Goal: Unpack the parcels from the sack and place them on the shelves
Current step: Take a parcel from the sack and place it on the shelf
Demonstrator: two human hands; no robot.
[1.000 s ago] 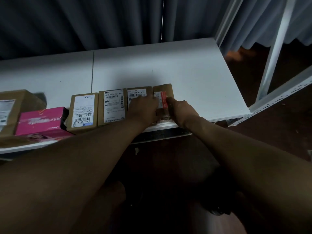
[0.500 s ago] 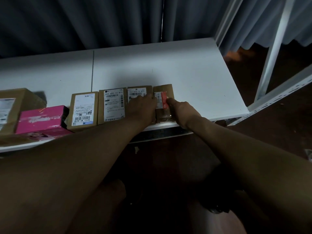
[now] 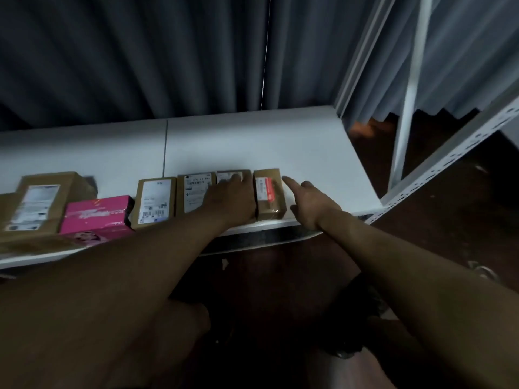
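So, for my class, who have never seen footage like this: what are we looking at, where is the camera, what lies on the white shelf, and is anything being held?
There is no machine here: a person works with two bare hands. The one picture comes from a wide-angle camera worn on the head, looking forward and down, so both forearms reach in from the bottom edge.

On the white shelf, in front of a dark curtain, parcels lie in a row near the front edge. From the left: a large brown box, a pink box, then four small brown parcels with labels.

The left hand rests flat on the third small parcel. The right hand is beside the red-label parcel, forefinger stretched out, apparently not touching it. Nothing is gripped. The sack cannot be made out.
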